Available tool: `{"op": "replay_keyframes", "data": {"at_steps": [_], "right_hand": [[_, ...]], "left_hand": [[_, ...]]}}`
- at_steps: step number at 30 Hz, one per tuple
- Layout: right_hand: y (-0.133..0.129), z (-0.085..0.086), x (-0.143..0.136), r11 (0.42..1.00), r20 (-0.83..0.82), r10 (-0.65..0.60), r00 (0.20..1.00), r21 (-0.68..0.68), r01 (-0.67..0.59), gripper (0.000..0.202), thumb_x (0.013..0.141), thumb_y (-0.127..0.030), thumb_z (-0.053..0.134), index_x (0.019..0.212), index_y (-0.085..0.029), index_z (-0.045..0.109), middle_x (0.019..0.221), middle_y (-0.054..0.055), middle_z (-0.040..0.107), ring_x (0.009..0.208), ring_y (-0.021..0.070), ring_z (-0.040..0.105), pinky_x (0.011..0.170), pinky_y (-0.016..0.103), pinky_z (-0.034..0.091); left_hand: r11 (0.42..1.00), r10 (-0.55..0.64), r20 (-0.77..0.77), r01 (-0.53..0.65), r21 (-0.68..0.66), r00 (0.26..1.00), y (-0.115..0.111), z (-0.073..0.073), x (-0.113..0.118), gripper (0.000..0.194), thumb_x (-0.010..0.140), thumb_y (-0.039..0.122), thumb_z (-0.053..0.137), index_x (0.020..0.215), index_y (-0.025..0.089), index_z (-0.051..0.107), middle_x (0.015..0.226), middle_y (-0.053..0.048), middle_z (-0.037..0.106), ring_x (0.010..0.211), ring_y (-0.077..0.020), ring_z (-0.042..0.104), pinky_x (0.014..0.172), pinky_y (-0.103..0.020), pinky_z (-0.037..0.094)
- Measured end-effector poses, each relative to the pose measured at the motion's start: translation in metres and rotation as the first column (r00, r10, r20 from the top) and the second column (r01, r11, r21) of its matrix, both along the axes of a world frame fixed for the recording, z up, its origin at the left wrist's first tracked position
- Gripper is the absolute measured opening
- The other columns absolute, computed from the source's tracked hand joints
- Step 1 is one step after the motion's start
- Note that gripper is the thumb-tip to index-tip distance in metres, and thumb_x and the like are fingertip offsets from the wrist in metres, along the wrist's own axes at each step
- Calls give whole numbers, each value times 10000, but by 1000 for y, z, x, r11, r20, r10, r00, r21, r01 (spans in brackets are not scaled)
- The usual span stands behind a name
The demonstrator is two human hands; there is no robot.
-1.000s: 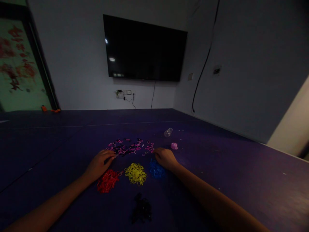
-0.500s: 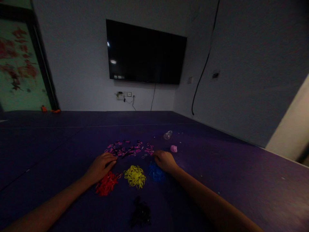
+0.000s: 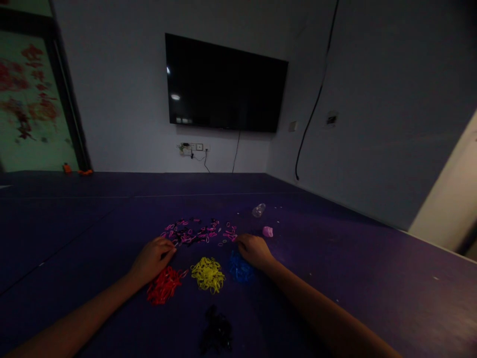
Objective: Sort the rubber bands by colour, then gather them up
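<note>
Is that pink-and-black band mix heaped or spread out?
Spread out: the pink-and-black mix lies scattered over the purple surface, gaps showing between bands, unlike the yellow pile.

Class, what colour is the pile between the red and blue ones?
The middle pile is yellow, clearest in the head view.

No text is coming through clearly enough to read. On the panel (image 3: 28, 155) at the far left, 1 column of red characters (image 3: 38, 75) is running downward; the strokes are looking like Chinese writing, but blur is hiding the words. Red shapes (image 3: 24, 124) are spreading beside and below the column, and whether they are forming writing or a drawing is unclear. Along the lower edge of the TV (image 3: 227, 84), 1 faint mark is showing, too small to read.
</note>
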State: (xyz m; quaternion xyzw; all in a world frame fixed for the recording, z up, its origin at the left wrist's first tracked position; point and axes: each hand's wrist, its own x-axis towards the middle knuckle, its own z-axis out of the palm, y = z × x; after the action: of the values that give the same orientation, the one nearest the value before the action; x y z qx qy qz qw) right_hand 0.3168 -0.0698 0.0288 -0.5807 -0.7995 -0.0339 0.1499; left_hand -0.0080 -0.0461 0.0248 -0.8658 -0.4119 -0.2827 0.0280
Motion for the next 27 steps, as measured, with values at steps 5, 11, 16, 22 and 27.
{"op": "replay_keyframes", "data": {"at_steps": [5, 11, 16, 22, 27], "right_hand": [[0, 0, 0, 1000, -13, 6, 1000, 5, -6, 307, 820, -172, 397, 1003, -212, 640, 1075, 41, 658, 949, 165, 603, 774, 218, 400], [1, -1, 1, 1000, -25, 10, 1000, 14, -10, 307, 814, -175, 400, 1004, -213, 639, 1092, 41, 655, 951, 172, 606, 775, 224, 406], [1, -1, 0, 1000, -19, 4, 1000, 5, -4, 310, 819, -175, 391, 1001, -212, 640, 1069, 41, 663, 957, 178, 606, 788, 232, 405], [0, 1, -1, 1000, 1, -3, 1000, 1, 3, 304, 822, -175, 389, 979, -212, 646, 1088, 47, 655, 976, 176, 600, 788, 232, 407], [-1, 1, -1, 1000, -8, -5, 1000, -5, 5, 326, 817, -166, 400, 1039, -214, 633, 1090, 47, 655, 974, 171, 600, 797, 224, 401]], "left_hand": [[1000, 18, 7, -18, -19, 1000, 1, 0, 0, 318, 862, 285, 423, 742, 196, 704, 831, -41, 682, 811, -193, 623, 770, -340, 488], [999, 44, 43, -43, -21, 998, 5, -4, -3, 315, 857, 302, 420, 769, 206, 707, 874, -38, 697, 842, -197, 625, 790, -346, 489], [998, 59, 103, -57, -19, 993, 6, -5, -5, 328, 853, 318, 413, 752, 205, 705, 843, -42, 696, 813, -195, 634, 790, -351, 499], [981, 189, 171, -193, 8, 967, 14, -11, -12, 319, 840, 336, 422, 838, 197, 708, 947, -64, 688, 911, -221, 622, 843, -384, 493], [968, 251, 72, -251, -8, 965, 21, -16, -16, 321, 829, 337, 436, 925, 190, 705, 1022, -76, 678, 978, -229, 607, 880, -385, 480]]}}
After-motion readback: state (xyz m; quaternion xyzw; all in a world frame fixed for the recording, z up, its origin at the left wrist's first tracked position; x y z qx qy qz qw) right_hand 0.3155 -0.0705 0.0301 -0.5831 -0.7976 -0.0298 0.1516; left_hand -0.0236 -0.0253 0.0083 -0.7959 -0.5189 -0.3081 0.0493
